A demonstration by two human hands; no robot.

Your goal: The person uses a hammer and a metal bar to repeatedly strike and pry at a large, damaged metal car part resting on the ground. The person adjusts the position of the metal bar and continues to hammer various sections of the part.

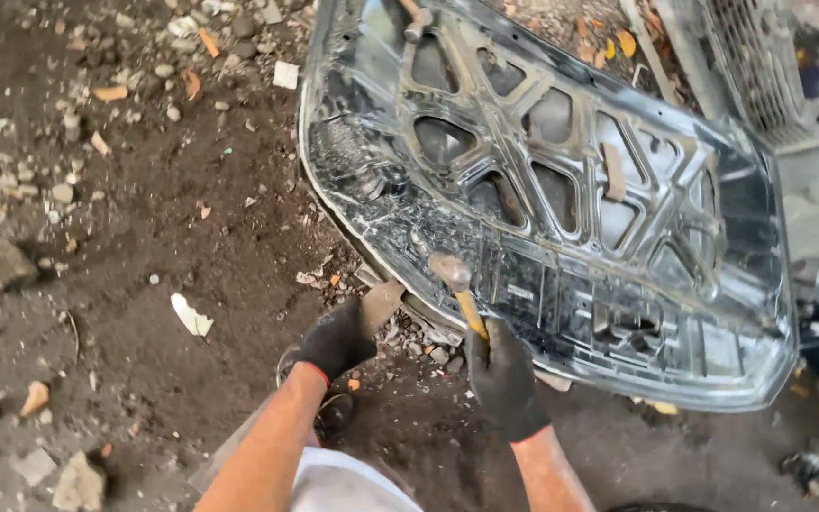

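The dark, packed dirt floor (172, 246) is strewn with small stones, dry orange leaves and pale paper scraps. A large silvery sheet-metal car hood (561, 190) lies on it, ribbed underside up.

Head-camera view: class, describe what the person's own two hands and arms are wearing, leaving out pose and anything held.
Both the left hand and the right hand wear dark, dusty black work gloves covering all fingers, each with a thin red edge at the cuff. The forearms above the gloves are bare, with no sleeves, watch or markings visible.

Your hands wear black gloves, left (338, 337) and right (502, 377), red at the cuffs. The hammer (459, 289) has a yellow-brown handle. The car hood (561, 190) is bare silver-grey with a triangular brace pattern. The ground (144, 246) is dark brown.
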